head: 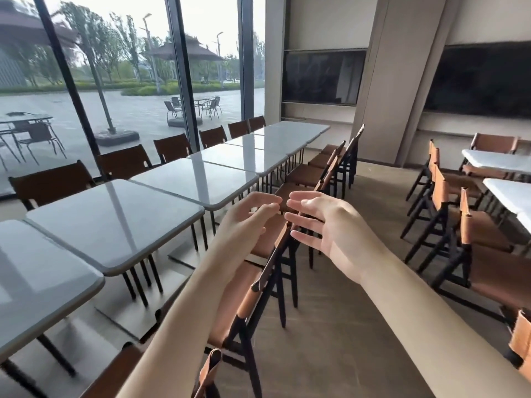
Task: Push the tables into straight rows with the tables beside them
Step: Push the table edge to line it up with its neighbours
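Note:
A row of several grey square tables runs from the near left toward the far wall beside the window. The second table (112, 222) sits skewed against its neighbours, the near table (37, 271) and the third table (198, 182). My left hand (247, 216) and my right hand (330, 225) are raised in the air over the brown chairs (250, 300) on the row's right side. The fingers of both hands are loosely spread and hold nothing. Neither hand touches a table or a chair.
Brown chairs with black frames line both sides of the table row. A second row of white tables (505, 191) and chairs (465, 231) stands at the right. A wood-floor aisle (353, 326) runs between the rows. Window glass (123, 81) bounds the left.

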